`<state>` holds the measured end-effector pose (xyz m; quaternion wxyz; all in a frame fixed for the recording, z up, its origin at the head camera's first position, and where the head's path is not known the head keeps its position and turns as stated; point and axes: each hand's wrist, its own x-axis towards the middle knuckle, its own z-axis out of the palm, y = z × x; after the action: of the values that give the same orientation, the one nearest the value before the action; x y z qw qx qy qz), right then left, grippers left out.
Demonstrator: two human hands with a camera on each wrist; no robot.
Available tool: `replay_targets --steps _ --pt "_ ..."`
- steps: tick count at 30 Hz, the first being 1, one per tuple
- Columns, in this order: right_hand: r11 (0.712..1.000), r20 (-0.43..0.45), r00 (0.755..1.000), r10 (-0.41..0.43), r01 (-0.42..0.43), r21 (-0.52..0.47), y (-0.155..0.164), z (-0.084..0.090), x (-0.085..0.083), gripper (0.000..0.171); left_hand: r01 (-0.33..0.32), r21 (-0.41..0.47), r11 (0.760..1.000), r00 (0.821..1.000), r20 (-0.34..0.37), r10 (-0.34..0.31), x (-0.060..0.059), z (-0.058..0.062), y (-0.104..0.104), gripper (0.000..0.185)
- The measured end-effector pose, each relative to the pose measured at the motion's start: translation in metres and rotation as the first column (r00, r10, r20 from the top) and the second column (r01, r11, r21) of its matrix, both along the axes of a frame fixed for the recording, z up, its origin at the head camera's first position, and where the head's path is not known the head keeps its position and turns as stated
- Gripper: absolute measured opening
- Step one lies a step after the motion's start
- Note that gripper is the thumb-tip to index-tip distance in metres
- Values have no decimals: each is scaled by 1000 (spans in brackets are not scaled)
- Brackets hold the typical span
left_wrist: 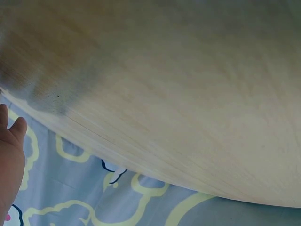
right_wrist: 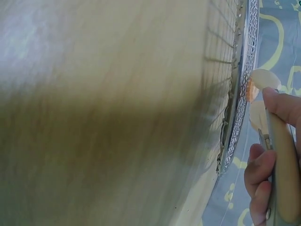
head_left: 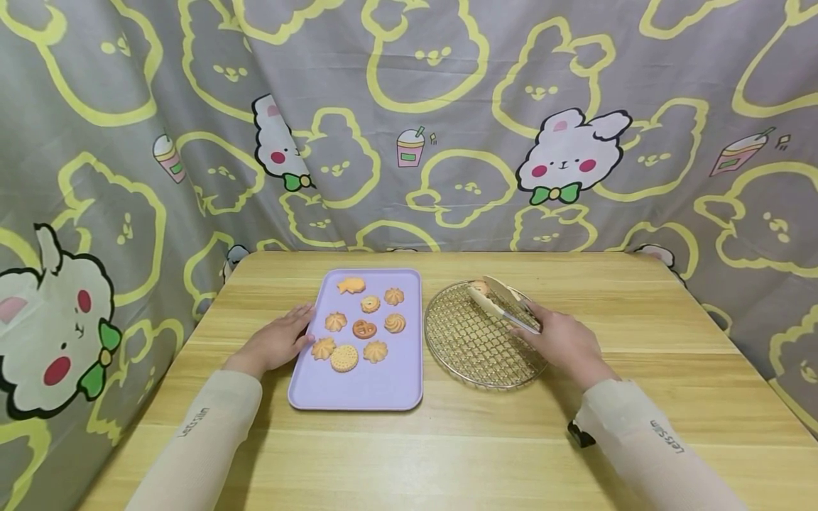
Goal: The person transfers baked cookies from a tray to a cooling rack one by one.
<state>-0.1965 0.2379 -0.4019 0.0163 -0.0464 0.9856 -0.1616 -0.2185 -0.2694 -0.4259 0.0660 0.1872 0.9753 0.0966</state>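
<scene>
A lilac tray (head_left: 383,390) lies on the wooden table and carries several golden cookies (head_left: 364,328). My left hand (head_left: 281,342) rests flat against the tray's left edge, fingers straight. To the tray's right sits a round wire rack (head_left: 469,348). My right hand (head_left: 565,344) grips cream-coloured tongs (head_left: 501,304) over the rack, and the tongs' tips pinch a cookie (head_left: 479,287) at the rack's far rim. The right wrist view shows the fingers (right_wrist: 263,174) curled round the tongs handle (right_wrist: 284,165) beside the rack rim (right_wrist: 240,94).
The wooden table (head_left: 447,454) has bare surface in front of the tray and to the right of the rack. A grey curtain with yellow bunny outlines (head_left: 434,121) hangs close behind and on both sides of the table.
</scene>
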Motion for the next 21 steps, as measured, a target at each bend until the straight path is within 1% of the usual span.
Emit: replay_targets --steps 5,10,21 --pt "1000 10 1000 -9 9 9 0 0 -1 86 6 8 1000 1000 -10 -6 0 1 1 62" --pt "1000 9 1000 -15 15 16 1 0 0 83 10 5 1000 1000 -12 -9 0 1 1 61" --pt "999 43 999 -31 30 16 0 1 -1 85 11 6 1000 1000 -11 -11 1 2 0 60"
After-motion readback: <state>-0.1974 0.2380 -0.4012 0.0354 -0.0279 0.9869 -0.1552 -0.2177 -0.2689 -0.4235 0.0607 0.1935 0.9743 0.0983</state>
